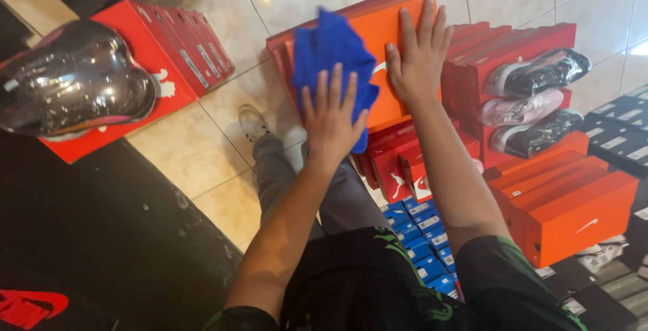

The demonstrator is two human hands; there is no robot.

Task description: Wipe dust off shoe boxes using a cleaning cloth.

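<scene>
Both arms reach forward and down from the body, bare to short sleeves. Left hand (pixel 331 118) flat, palm down, fingers spread and extended — wrist straight, forearm angled up from lower left. Right hand (pixel 418 54) also flat, palm down, fingers straight and slightly fanned — forearm runs up from lower right. Hands close, not touching.

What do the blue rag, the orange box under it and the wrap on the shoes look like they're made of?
Blue rag: soft cloth, matte, crumpled into folds under the left hand; possibly microfibre.
Orange box: likely cardboard with a smooth, slightly glossy print, flat lid, crisp edges; the right hand lies flat on it.
Shoe wrap: clear plastic film, shiny, wrinkled highlights over the shoes.
</scene>
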